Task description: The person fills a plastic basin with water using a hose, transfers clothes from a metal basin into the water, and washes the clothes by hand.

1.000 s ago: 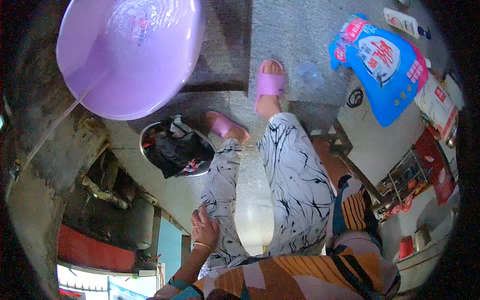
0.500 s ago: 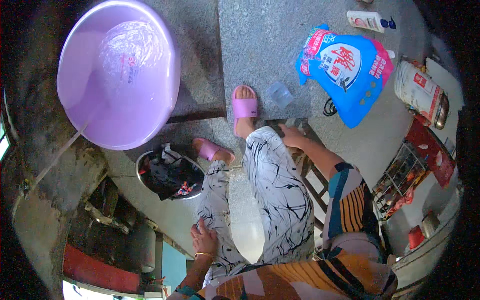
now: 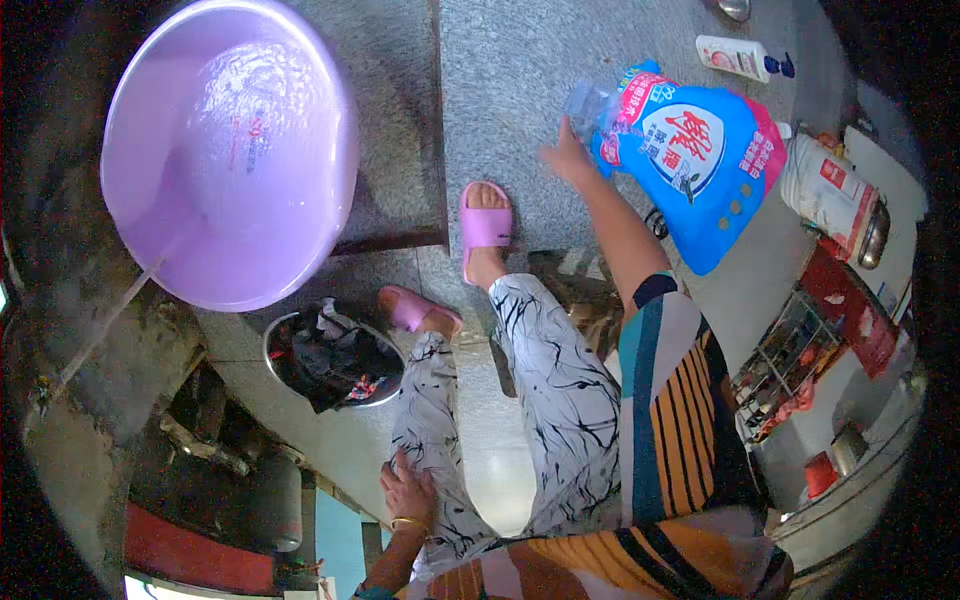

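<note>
My right hand (image 3: 570, 158) reaches forward over the grey stone slab, closed on a small clear plastic cup (image 3: 588, 100). The cup is beside the gathered top of a large blue-and-pink detergent bag (image 3: 735, 190) lying on the slab; whether it touches the bag I cannot tell. My left hand (image 3: 408, 492) rests on my left leg with its fingers spread, holding nothing. At the far left stands a big purple basin (image 3: 130, 130). A thin stream of water (image 3: 110, 325) runs into it, and the water inside is rippling.
A metal bowl (image 3: 272, 372) with dark cloth sits on the floor by my left foot. A white pump bottle (image 3: 730, 57) lies at the far right. A white bucket (image 3: 825, 185) and a wire rack (image 3: 785, 350) are to the right. The slab edge (image 3: 437, 120) runs beside the basin.
My right hand has moved from beside my right knee out to the detergent bag's top. It has taken hold of the clear cup and lifted it away from its place near my foot.
</note>
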Available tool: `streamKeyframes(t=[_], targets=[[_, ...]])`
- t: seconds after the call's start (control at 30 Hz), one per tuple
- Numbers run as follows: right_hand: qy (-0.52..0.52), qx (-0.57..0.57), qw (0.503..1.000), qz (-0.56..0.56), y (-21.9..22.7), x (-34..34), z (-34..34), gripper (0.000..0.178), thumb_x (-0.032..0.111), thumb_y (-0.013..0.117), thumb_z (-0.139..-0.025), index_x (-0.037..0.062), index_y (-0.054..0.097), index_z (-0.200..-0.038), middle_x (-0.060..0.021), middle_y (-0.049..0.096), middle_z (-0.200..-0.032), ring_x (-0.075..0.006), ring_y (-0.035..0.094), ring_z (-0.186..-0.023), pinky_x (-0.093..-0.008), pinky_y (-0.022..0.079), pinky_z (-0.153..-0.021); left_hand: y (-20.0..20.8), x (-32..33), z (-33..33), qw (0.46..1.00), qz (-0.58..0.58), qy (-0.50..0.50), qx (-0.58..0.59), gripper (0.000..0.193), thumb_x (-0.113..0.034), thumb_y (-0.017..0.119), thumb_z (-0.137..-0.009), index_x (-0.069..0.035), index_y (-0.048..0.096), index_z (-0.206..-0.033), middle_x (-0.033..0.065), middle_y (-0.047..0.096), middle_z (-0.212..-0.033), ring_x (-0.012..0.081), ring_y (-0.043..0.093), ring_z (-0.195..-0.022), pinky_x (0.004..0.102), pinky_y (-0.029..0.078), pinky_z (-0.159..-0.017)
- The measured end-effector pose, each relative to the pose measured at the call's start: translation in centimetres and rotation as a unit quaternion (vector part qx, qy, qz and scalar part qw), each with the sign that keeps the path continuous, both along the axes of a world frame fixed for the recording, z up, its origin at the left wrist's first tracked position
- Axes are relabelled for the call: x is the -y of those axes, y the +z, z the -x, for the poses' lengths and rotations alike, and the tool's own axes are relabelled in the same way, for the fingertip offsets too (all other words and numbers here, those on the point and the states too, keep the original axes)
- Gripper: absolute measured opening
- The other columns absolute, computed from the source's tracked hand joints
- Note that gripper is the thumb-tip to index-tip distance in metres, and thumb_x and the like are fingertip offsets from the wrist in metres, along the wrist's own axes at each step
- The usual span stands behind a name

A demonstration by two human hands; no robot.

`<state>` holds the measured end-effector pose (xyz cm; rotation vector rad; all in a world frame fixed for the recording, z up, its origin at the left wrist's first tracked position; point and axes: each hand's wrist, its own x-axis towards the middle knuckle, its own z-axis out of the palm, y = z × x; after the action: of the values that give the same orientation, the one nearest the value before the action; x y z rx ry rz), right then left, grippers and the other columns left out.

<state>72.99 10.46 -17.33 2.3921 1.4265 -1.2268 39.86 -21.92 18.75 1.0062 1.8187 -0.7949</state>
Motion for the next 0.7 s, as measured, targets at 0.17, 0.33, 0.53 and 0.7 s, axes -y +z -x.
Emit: streamKeyframes(t=[0.17, 0.33, 0.53, 0.7], targets=[[0.098, -0.136, 0.985, 0.04, 6.8, 6.4, 1.2, 0.041, 0.013, 0.051, -0.073, 0.0019, 0.043, -0.111, -0.0246, 0.051, -0.1, -0.0362, 0.052, -0.088, -0.0458, 0.041, -0.075, -0.1, 0.6, 0.7, 0.999, 0.012, 0.045, 0.007, 0.06, -0.025, 0.054, -0.076, -0.013, 0.026, -0.127, 0.0248, 0.033, -0.116, 0.0406, 0.037, -0.103, 0.0462, 0.037, -0.084], [0.124, -0.165, 0.976, 0.067, 26.4, 14.4, 0.8, 0.023, 0.014, 0.048, -0.079, 0.0013, 0.05, -0.098, -0.015, 0.058, -0.084, -0.0227, 0.056, -0.074, -0.0329, 0.044, -0.065, 0.8, 1.6, 1.1, 0.988, -0.089, 0.102, 0.07, 0.055, -0.021, 0.055, -0.074, -0.011, 0.031, -0.123, 0.0234, 0.037, -0.113, 0.0377, 0.04, -0.101, 0.0427, 0.038, -0.083], [0.325, -0.229, 0.917, 0.02, 44.8, 15.4, 2.4, 0.038, 0.025, 0.059, -0.073, 0.0066, 0.051, -0.105, -0.0139, 0.043, -0.113, -0.0273, 0.042, -0.105, -0.0351, 0.035, -0.087, 0.6, 7.7, 4.1, 0.973, -0.208, 0.018, 0.098, 0.018, -0.013, 0.054, -0.07, -0.007, 0.053, -0.087, 0.0138, 0.053, -0.084, 0.0318, 0.049, -0.081, 0.0389, 0.042, -0.073], [0.451, -0.159, 0.875, -0.076, 43.5, 17.6, 3.1, 0.021, 0.017, 0.057, -0.071, 0.0063, 0.055, -0.089, -0.0107, 0.048, -0.099, -0.0254, 0.046, -0.093, -0.0363, 0.039, -0.078, 5.2, 6.3, 4.5, 0.963, 0.03, 0.217, 0.156, 0.016, -0.018, 0.052, -0.075, -0.004, 0.057, -0.079, 0.0181, 0.058, -0.08, 0.0329, 0.056, -0.074, 0.0404, 0.044, -0.065]])
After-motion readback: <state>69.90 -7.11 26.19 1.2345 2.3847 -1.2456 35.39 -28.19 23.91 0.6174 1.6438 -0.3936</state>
